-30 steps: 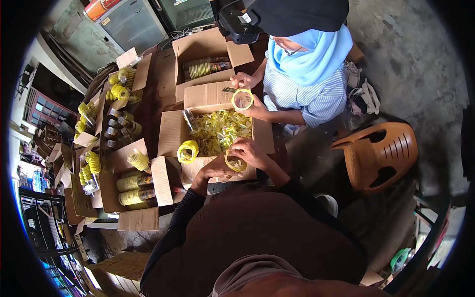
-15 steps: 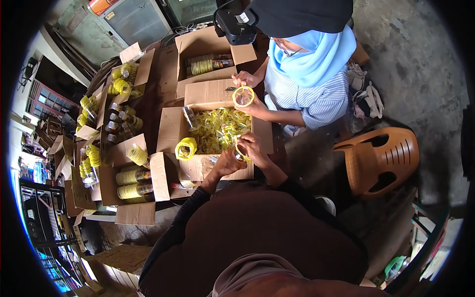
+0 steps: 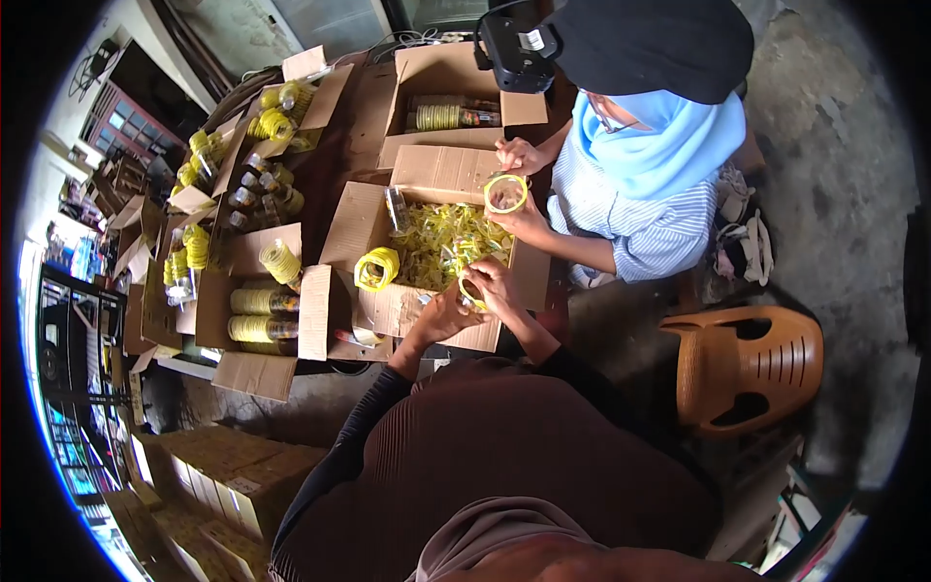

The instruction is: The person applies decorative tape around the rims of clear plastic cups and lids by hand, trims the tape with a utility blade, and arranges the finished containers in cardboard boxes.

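Observation:
Between my hands is a clear round container with a yellow rim (image 3: 472,292), tilted over the near side of an open carton. My left hand (image 3: 441,315) is closed around its body. The fingers of my right hand (image 3: 493,287) are bent at its rim; whether they pinch anything small is hidden. Many small yellow packets (image 3: 441,238) fill the carton (image 3: 351,228). Left of my hands, a stack of yellow-rimmed containers (image 3: 376,269) rests at the carton's edge. A clear container (image 3: 397,210) leans in its far left corner.
Across the carton, a co-worker's hand (image 3: 524,221) holds another yellow-rimmed container (image 3: 505,193). Further open cartons with stacked containers stand left (image 3: 262,318) and behind (image 3: 451,112). A brown plastic chair (image 3: 752,367) stands on the right, and closed boxes (image 3: 228,466) lie at lower left.
My view has shifted, so the table and cartons sit differently in the picture. Both my hands stay at the same container, and the co-worker still holds theirs.

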Tool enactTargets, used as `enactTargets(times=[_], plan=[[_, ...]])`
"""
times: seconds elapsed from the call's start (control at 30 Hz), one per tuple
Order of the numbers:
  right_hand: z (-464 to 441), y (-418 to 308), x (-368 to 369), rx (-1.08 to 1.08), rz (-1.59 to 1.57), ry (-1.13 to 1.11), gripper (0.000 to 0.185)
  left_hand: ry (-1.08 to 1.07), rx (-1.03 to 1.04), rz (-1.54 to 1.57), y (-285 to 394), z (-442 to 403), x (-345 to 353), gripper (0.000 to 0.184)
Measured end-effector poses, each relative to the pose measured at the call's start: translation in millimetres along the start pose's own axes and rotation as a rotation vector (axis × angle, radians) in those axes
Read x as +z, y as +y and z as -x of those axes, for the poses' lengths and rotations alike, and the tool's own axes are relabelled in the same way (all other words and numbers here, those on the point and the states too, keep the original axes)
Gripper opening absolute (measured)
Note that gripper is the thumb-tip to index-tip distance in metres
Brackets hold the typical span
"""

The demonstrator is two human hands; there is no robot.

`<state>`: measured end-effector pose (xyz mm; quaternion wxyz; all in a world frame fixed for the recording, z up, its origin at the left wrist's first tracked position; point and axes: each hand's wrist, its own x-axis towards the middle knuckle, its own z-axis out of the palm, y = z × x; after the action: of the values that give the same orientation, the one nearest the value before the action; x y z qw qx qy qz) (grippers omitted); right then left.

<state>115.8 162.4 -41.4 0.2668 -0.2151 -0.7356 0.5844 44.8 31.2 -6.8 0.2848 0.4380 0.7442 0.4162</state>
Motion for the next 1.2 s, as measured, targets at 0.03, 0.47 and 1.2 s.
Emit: enactTargets(times=[0.03,0.47,1.2], plan=[[-1.6,3.1,1.0,-0.095,0.120,0.032,0.012,-0.072,-0.076,0.069,-2.9,3.4,-8.3,0.075],[9.6,-27.9,-2.8,-0.497,0.370,-0.171,0.010,0.301,-0.194,-0.336,10.8,23.0,-7.2,0.018],[16.5,-18.2,3.7,-0.301,0.542,-0.137,0.013,0.204,0.088,-0.778,-0.9,8.1,-3.3,0.015]])
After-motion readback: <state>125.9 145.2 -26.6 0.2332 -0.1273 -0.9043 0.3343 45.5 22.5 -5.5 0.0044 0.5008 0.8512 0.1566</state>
